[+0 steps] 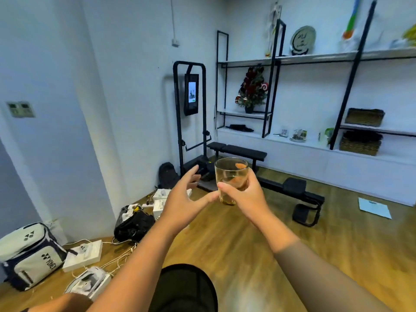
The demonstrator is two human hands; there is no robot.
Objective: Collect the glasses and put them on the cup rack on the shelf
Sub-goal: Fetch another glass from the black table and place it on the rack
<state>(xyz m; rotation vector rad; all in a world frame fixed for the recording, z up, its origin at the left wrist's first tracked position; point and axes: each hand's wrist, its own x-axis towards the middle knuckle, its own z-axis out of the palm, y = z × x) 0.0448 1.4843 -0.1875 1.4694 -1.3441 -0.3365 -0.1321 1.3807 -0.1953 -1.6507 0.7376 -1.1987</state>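
Though its base is hidden behind fingers, the glass (231, 176) stands upright, gripped by the right hand (245, 194); the left hand (184, 199) is spread beside it, thumb touching.

Two bare forearms, no sleeves visible on either. Left hand (180, 206) bare, no ring or glove seen. Right hand (245, 197) bare likewise. Dark band (23, 310) at bottom-left frame edge on left arm, too cropped to identify. Black fabric garment (183, 289) low centre, rounded shape, between arms.
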